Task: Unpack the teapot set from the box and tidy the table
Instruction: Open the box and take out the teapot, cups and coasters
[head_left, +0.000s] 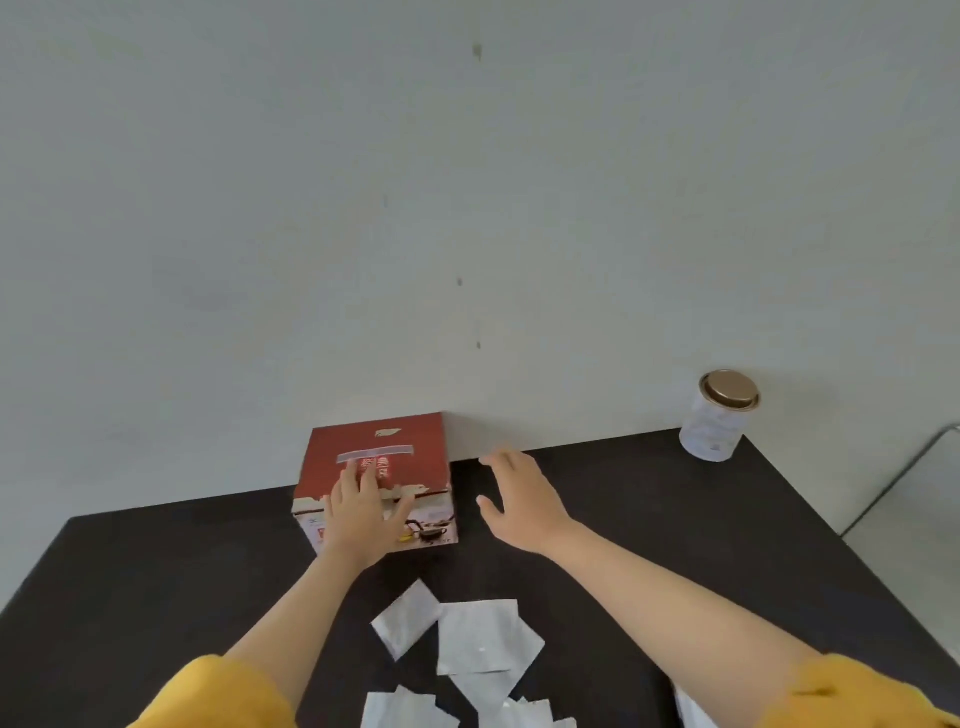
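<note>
The red box (374, 467) sits mid-frame at the black table's (675, 519) wall edge, bare tabletop either side. The left hand (363, 514) lies flat on its lid; the right hand (519, 499) hovers beside, fingers spread, empty.

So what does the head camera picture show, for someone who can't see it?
A person's left hand rests on a closed red box on a black table, while the open right hand hovers beside it. White packets lie nearer; a gold-lidded tin stands far right.
</note>
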